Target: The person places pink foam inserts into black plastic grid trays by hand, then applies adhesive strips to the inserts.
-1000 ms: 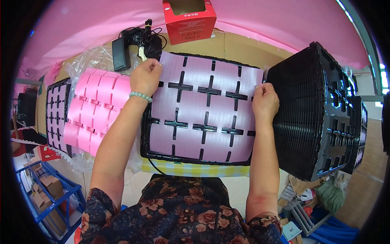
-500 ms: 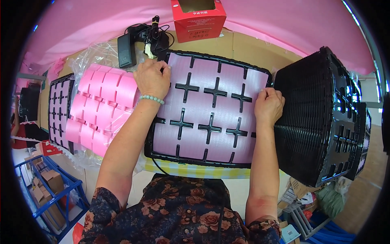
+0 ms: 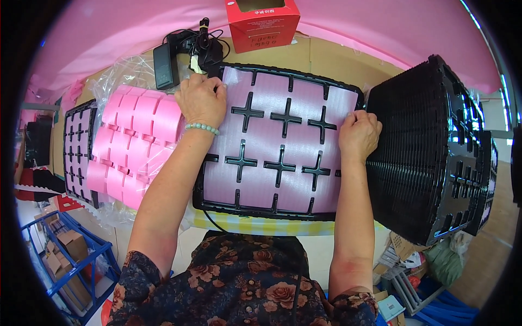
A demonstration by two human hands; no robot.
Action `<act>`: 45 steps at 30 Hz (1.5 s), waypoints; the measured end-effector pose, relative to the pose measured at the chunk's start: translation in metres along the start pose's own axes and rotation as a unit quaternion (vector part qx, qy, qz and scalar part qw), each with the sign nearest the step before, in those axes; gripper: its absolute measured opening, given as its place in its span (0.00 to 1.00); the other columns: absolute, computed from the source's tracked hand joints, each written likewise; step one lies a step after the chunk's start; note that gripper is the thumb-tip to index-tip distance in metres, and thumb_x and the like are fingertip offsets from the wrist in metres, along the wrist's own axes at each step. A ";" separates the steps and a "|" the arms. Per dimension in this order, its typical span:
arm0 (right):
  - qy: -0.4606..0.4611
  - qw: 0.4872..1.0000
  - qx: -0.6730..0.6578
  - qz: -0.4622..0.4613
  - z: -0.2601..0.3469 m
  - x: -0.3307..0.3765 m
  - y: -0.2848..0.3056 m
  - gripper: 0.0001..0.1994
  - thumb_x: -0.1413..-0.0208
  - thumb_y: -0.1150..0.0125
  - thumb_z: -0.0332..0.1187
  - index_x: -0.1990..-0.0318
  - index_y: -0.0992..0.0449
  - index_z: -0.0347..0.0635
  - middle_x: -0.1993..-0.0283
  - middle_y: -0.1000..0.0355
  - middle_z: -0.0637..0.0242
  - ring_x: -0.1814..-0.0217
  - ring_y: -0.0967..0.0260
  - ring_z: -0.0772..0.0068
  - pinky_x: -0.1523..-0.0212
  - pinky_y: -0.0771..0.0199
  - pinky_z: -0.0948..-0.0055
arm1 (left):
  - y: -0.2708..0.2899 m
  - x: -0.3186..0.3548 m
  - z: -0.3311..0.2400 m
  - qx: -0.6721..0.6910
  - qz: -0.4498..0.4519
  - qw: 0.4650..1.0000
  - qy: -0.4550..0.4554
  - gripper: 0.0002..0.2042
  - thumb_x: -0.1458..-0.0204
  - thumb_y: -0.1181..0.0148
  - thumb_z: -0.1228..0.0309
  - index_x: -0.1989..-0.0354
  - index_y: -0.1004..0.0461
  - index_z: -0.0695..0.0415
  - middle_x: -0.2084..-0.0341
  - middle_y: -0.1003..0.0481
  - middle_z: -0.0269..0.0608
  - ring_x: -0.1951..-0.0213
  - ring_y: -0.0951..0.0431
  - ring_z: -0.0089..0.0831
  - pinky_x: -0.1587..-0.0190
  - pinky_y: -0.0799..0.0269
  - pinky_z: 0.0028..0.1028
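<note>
In front of me lies a black plastic tray (image 3: pixel 255 213) with raised cross-shaped ribs. A thin, glossy lilac sheet (image 3: pixel 260 140) covers it, and the ribs show through cross-shaped slots. My left hand (image 3: pixel 202 100), with a beaded bracelet at the wrist, is closed at the sheet's upper left edge. My right hand (image 3: pixel 360 132) is closed at its right edge, by the tray's rim. The fingertips of both hands are partly hidden. Left of the tray, a pile of bright pink slotted sheets (image 3: pixel 138 144) lies partly in clear plastic wrap.
A tall stack of black trays (image 3: pixel 408 149) leans at the right. At far left stands another lilac-covered tray (image 3: pixel 80 152). Behind are a red box (image 3: pixel 263 27), a black power adapter (image 3: pixel 165 66) and tangled cables (image 3: pixel 206 51). A blue rack (image 3: pixel 73 261) holds cartons at lower left.
My right hand has slid slightly up along the sheet's right edge. My left hand stays at the left edge, and the whole view has shifted a little.
</note>
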State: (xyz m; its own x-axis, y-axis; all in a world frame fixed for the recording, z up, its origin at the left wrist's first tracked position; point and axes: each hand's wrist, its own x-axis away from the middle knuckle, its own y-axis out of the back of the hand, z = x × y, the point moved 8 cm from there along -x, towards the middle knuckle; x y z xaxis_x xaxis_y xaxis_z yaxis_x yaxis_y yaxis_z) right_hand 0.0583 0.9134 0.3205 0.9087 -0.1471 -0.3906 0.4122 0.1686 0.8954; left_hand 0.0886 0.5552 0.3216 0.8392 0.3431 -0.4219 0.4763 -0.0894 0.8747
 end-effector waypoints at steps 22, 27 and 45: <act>0.066 0.995 -0.074 -0.022 0.017 0.005 0.015 0.15 0.48 0.39 0.29 0.52 0.24 0.35 0.50 0.28 0.51 0.46 0.33 0.47 0.43 0.32 0.52 | 0.025 0.011 -0.029 0.093 0.026 0.989 -0.115 0.12 0.49 0.37 0.69 0.56 0.22 0.52 0.52 0.25 0.41 0.48 0.28 0.46 0.46 0.35 0.44; 0.176 0.974 -0.084 0.113 0.041 0.018 -0.006 0.31 0.38 0.44 0.51 0.38 0.31 0.32 0.33 0.37 0.44 0.28 0.44 0.44 0.27 0.52 0.52 | 0.009 0.036 -0.066 0.127 0.174 0.946 -0.241 0.29 0.48 0.36 0.56 0.42 0.31 0.61 0.36 0.36 0.57 0.31 0.42 0.52 0.29 0.51 0.46; 0.238 0.953 -0.100 0.162 0.031 0.047 0.027 0.38 0.46 0.36 0.53 0.34 0.36 0.36 0.28 0.43 0.50 0.23 0.51 0.51 0.26 0.61 0.42 | 0.011 0.052 -0.043 0.009 0.237 0.924 -0.301 0.44 0.48 0.45 0.37 0.33 0.40 0.61 0.30 0.44 0.54 0.28 0.47 0.50 0.28 0.62 0.53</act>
State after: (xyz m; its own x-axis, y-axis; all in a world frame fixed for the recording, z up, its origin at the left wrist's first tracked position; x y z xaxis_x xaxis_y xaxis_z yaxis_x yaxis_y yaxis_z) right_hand 0.1100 0.8809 0.3328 0.8980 0.3939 -0.1960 0.0662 0.3194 0.9453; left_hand 0.1261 0.6122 0.3192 0.9461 -0.3196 -0.0527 0.0168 -0.1141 0.9933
